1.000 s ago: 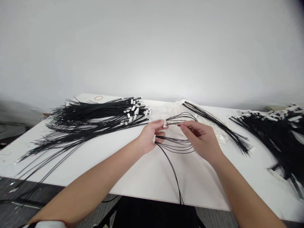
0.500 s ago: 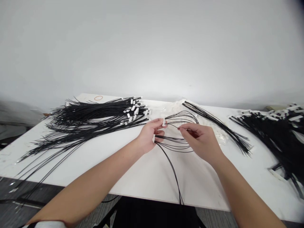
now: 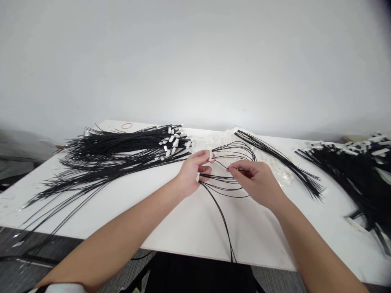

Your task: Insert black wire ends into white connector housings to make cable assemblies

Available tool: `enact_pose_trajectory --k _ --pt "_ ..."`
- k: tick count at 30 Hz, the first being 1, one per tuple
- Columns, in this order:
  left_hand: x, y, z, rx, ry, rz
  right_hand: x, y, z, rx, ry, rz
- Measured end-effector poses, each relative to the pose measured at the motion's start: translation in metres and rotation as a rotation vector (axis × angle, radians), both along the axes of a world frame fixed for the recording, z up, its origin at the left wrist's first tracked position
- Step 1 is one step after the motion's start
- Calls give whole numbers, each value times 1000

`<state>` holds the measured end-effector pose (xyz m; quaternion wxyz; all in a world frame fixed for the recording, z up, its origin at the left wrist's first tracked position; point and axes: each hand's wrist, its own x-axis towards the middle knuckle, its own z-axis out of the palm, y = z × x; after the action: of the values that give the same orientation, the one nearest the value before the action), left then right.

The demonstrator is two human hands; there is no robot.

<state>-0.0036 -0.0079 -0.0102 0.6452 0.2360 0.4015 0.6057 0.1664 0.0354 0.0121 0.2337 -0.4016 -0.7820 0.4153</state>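
Observation:
Between the thumb and fingers of my left hand (image 3: pixel 195 171) is a small white connector (image 3: pixel 210 155). A second white connector (image 3: pixel 198 177) rests against the lower part of the same hand. Thin black wires (image 3: pixel 233 146) loop rightward from the upper connector and curve back to the lower one. My right hand (image 3: pixel 252 177) pinches one black wire a little right of the upper connector. From the lower connector two loose wires (image 3: pixel 220 209) hang down over the front edge of the table.
A big pile of black wires (image 3: pixel 119 146) with white connectors lies at the left on the white table (image 3: pixel 183 228). Behind my right hand are a clear bag of white parts (image 3: pixel 276 165) and a wire bundle (image 3: pixel 277 160). More black cables (image 3: pixel 357 175) lie at far right.
My right hand has shifted slightly left and down, nearer the upper connector, with the wire still pinched. The looped wires have moved a little; my left hand is almost unchanged.

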Motion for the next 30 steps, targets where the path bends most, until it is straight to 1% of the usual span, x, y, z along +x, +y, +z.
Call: enact_pose_trajectory --k 4,6,10,13,16,20,26,30 --pt "2 -1 2 -4 18 9 0 -2 9 -77 3 6" --pt "2 -1 3 1 46 17 0 -2 9 -77 7 -6" --pt "3 -2 2 33 113 29 -1 0 0 -15 -5 -54" --pt "3 -1 2 76 160 36 -2 1 -9 74 -41 -118" --pt "4 -1 0 127 209 51 -2 1 -11 112 -56 -137" --pt "4 0 -1 150 248 70 -3 0 -4 23 -18 -110" --pt "3 1 -1 137 249 44 -9 -2 -1 -28 35 -211" --pt "4 1 -3 142 250 31 -11 -3 -1 -68 61 -222"
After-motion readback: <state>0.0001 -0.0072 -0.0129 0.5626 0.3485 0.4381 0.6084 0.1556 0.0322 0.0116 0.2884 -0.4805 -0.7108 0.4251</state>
